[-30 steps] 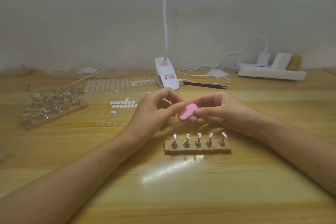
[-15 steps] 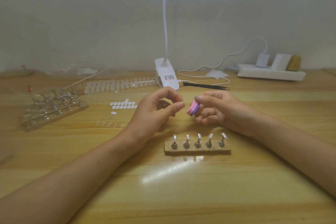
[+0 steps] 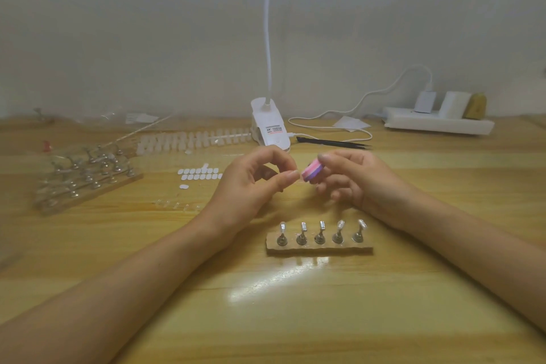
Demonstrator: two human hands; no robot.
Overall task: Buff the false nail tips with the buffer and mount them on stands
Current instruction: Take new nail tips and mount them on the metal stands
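L hand (image 3: pixel 251 186): thumb + forefinger pinched tight at the tips, other fingers curled loose. What's in the pinch is prob. a nail tip (image 3: pixel 296 181); only a faint clear sliver shows, so can't swear to it. R hand (image 3: pixel 354 183): thumb + forefinger pinching the buffer (image 3: pixel 312 172) by its ends, pink/purple edge facing me, held just at 3 o'clock of my L fingertips, touching or nearly so.

Handling, my guess: tip is featherweight, thin, glossy, springy plastic. It'll flick away if squeezed on the curve, so hold it by the side edges near the root and leave the top bare. Buffer is a light foam block w/ some give; needs light strokes only.

Stand block (image 3: pixel 319 250) sits at 6 o'clock of my hands, five stands, tops look bare. Spare tips (image 3: pixel 192 139) at 10–11, tweezers (image 3: pixel 334 142) at 12.
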